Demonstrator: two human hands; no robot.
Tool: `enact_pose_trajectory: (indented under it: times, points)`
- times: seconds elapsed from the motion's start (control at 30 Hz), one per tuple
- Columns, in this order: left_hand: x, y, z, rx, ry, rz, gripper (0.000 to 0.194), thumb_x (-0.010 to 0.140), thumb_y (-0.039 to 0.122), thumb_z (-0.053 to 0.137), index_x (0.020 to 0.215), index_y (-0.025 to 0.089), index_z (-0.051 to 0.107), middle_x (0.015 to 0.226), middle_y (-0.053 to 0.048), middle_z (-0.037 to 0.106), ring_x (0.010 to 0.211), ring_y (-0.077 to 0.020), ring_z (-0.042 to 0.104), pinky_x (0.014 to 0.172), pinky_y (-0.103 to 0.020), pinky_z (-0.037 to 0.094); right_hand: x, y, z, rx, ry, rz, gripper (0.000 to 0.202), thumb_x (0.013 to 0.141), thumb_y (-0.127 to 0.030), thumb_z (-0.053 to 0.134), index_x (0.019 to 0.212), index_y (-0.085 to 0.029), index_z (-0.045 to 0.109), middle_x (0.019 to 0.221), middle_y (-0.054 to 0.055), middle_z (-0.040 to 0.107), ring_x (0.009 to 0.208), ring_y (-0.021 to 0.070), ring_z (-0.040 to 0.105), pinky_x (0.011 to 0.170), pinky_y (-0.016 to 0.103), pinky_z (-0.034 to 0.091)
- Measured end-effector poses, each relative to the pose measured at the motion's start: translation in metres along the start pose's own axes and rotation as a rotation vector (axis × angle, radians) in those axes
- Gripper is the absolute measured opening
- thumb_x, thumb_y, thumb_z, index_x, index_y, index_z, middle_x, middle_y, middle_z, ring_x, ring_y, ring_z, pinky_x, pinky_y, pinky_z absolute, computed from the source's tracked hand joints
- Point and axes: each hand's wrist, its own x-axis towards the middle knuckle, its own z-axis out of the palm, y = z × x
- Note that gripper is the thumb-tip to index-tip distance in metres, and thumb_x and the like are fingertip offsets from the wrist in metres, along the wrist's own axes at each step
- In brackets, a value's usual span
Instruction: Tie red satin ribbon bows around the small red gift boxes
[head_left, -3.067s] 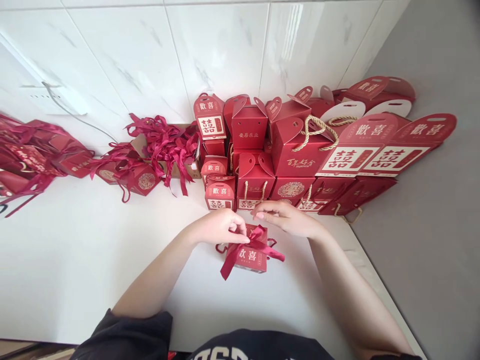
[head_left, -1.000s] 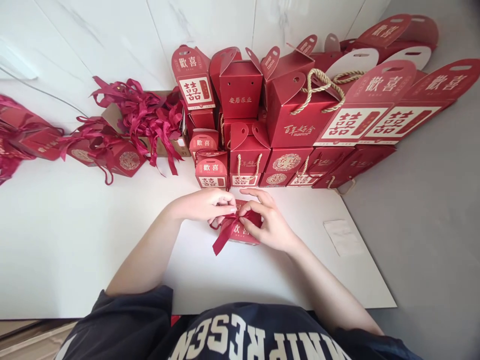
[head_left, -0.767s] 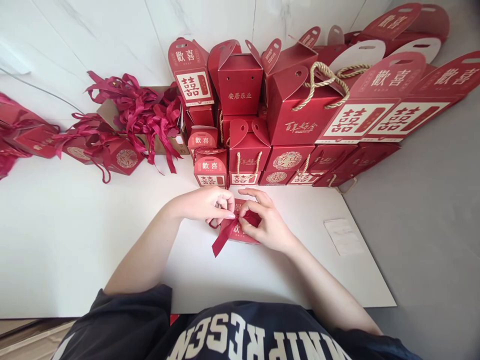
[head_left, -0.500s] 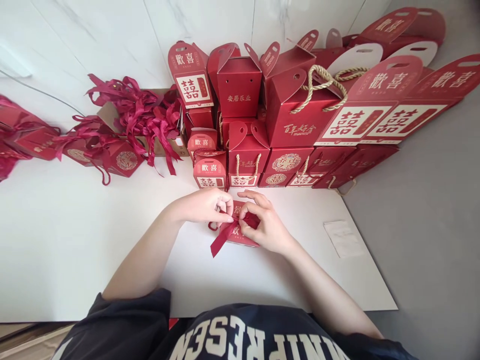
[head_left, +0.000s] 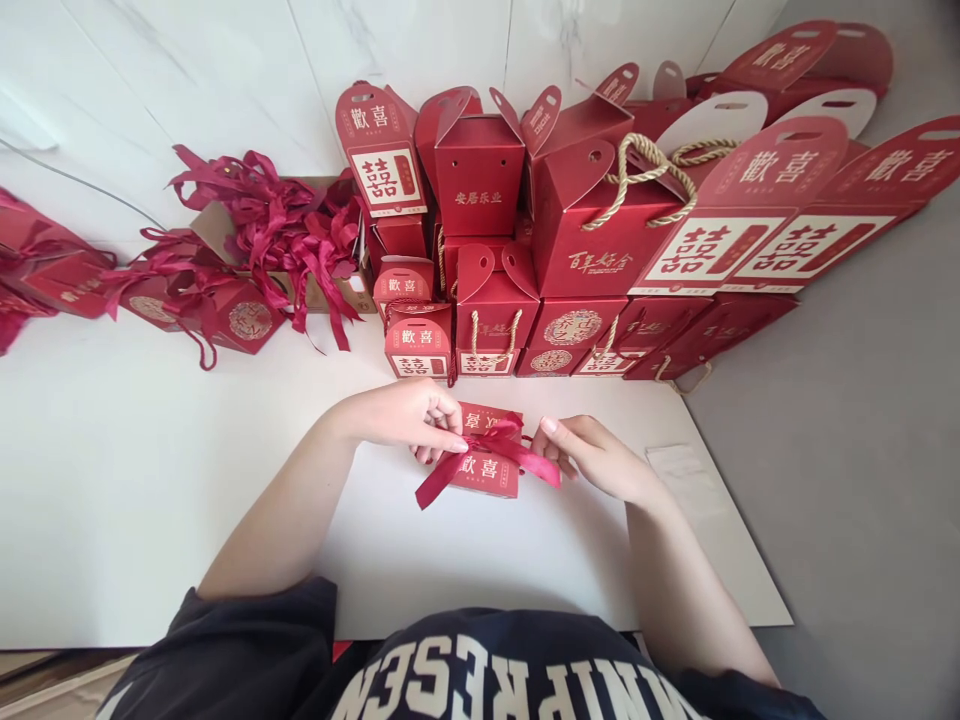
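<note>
A small red gift box with gold Chinese characters lies on the table in front of me. A dark pink ribbon is tied across its top, one tail slanting to the lower left and another to the right. My left hand pinches the ribbon near its knot, at the left side of the box. Just right of the box is my right hand, thumb raised apart from the curled fingers. Its fingertips are beside the right ribbon tail; whether they touch it is unclear. A red cord shows at the box's sides.
Stacked red gift boxes line the wall behind, some with gold rope handles. At the left, a cardboard carton overflows with pink ribbons, next to several ribboned boxes. A pale flat packet lies on the white table.
My right hand has moved right, away from the knot, and its pinch has opened. The right ribbon tail now lies stretched out to the right. My left hand stays at the knot.
</note>
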Motion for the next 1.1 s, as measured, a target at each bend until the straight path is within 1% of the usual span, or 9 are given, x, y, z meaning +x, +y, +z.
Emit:
enact_pose_trajectory:
  times: [0.07,0.17,0.33,0.53,0.7,0.83,0.93,1.07,1.1]
  points:
    - [0.001,0.000,0.000,-0.013,0.000,-0.007,0.027,0.078,0.042,0.068,0.078,0.014,0.064,0.066,-0.004,0.067,0.059,-0.0150,0.065,0.056,-0.024,0.050,-0.001,-0.003,0.004,0.011,-0.091,-0.041,0.053,0.092,-0.060,0.045,0.063,-0.018,0.056,0.054,-0.002,0.053,0.050,0.0115,0.045,0.054,0.026,0.037]
    - [0.002,0.000,-0.001,-0.016,0.000,-0.013,0.026,0.077,0.040,0.069,0.076,0.014,0.063,0.067,-0.003,0.067,0.057,-0.0137,0.064,0.054,-0.022,0.050,-0.001,-0.007,0.008,0.028,-0.137,-0.080,0.043,0.089,-0.054,0.056,0.067,-0.017,0.056,0.056,-0.003,0.053,0.052,0.0100,0.046,0.054,0.024,0.037]
    - [0.005,-0.004,-0.003,-0.032,-0.001,0.010,0.025,0.079,0.038,0.068,0.072,0.014,0.061,0.061,-0.002,0.065,0.054,-0.0121,0.062,0.050,-0.020,0.047,-0.004,-0.007,0.004,-0.016,-0.113,-0.125,0.039,0.092,-0.047,0.055,0.067,-0.017,0.052,0.054,-0.005,0.050,0.049,0.0077,0.045,0.052,0.021,0.036]
    - [0.011,-0.010,-0.005,-0.085,-0.022,0.052,0.024,0.079,0.035,0.069,0.070,0.014,0.061,0.055,0.000,0.062,0.051,-0.0110,0.061,0.049,-0.019,0.047,-0.004,-0.003,-0.006,-0.148,-0.124,-0.191,0.034,0.092,-0.044,0.055,0.071,-0.017,0.055,0.056,-0.004,0.053,0.051,0.0078,0.047,0.053,0.021,0.038]
    - [0.015,-0.014,-0.006,-0.094,-0.057,0.062,0.025,0.079,0.036,0.070,0.070,0.014,0.061,0.056,-0.001,0.063,0.050,-0.0109,0.060,0.050,-0.020,0.048,0.002,0.007,-0.012,-0.026,-0.302,-0.062,0.037,0.091,-0.048,0.054,0.070,-0.017,0.056,0.056,-0.004,0.051,0.051,0.0091,0.048,0.052,0.022,0.040]
    - [0.014,-0.017,-0.007,-0.106,-0.065,0.086,0.027,0.077,0.040,0.071,0.075,0.014,0.063,0.062,-0.002,0.066,0.056,-0.0125,0.062,0.057,-0.023,0.051,-0.005,0.015,-0.029,-0.016,-0.405,0.020,0.030,0.086,-0.046,0.061,0.083,-0.016,0.066,0.073,0.003,0.065,0.067,0.0150,0.060,0.065,0.027,0.048]
    - [0.012,-0.018,-0.005,-0.087,-0.050,0.099,0.029,0.074,0.042,0.073,0.080,0.015,0.064,0.067,-0.003,0.067,0.060,-0.0139,0.064,0.058,-0.024,0.051,-0.011,0.015,-0.040,-0.051,-0.252,-0.094,0.022,0.088,-0.039,0.061,0.095,-0.019,0.067,0.094,0.006,0.070,0.087,0.0196,0.063,0.080,0.032,0.048]
    - [0.010,-0.017,0.000,-0.052,0.027,0.123,0.031,0.070,0.042,0.076,0.076,0.016,0.060,0.066,0.000,0.065,0.059,-0.0132,0.062,0.056,-0.023,0.047,0.001,0.006,-0.027,0.093,0.290,-0.319,0.019,0.095,-0.037,0.051,0.099,-0.024,0.065,0.100,0.004,0.066,0.094,0.0187,0.060,0.086,0.033,0.046]
    - [0.010,-0.016,0.002,-0.038,0.046,0.132,0.031,0.069,0.041,0.076,0.075,0.016,0.059,0.065,0.000,0.064,0.058,-0.0127,0.061,0.056,-0.023,0.045,0.007,0.003,-0.020,0.115,0.378,-0.356,0.018,0.095,-0.037,0.052,0.101,-0.025,0.064,0.103,0.004,0.065,0.099,0.0191,0.060,0.088,0.033,0.045]
